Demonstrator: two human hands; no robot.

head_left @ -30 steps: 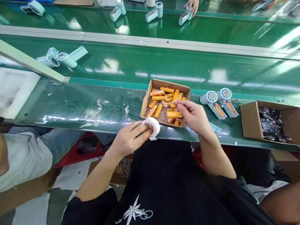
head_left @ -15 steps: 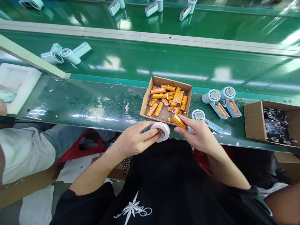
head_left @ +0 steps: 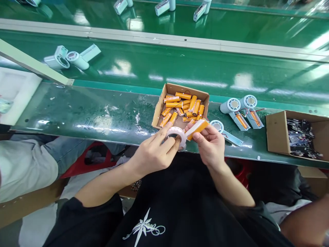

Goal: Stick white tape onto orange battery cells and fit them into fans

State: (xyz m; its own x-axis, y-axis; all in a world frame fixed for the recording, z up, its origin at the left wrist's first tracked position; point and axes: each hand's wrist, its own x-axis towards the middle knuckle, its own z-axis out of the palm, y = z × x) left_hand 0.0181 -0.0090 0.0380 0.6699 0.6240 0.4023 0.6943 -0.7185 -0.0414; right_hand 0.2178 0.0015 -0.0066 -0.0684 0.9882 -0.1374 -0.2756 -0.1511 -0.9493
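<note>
My left hand (head_left: pixel 158 149) grips a roll of white tape (head_left: pixel 182 135), with fingers through and around its ring. Between the fingers and thumb of my right hand (head_left: pixel 212 144) is an orange battery (head_left: pixel 197 129), tilted, with a white strip along its upper side. The strip's lower end meets the edge of the tape roll; whether it is still joined to the roll I cannot tell. Just behind both hands is a cardboard box (head_left: pixel 158 109) of orange batteries (head_left: pixel 172 99), several with thin wires.
Pale blue fan housings (head_left: pixel 232 104) lie right of the battery box, two with batteries inside. Farther right a cardboard box (head_left: pixel 277 133) holds small dark parts. More housings (head_left: pixel 78 60) lie on the green belt (head_left: pixel 154 61). A person's sleeve (head_left: pixel 25 168) shows at left.
My right hand has turned the battery and brought it against the tape roll. A white strip now shows on the battery. My left hand has shifted its fingers on the roll.
</note>
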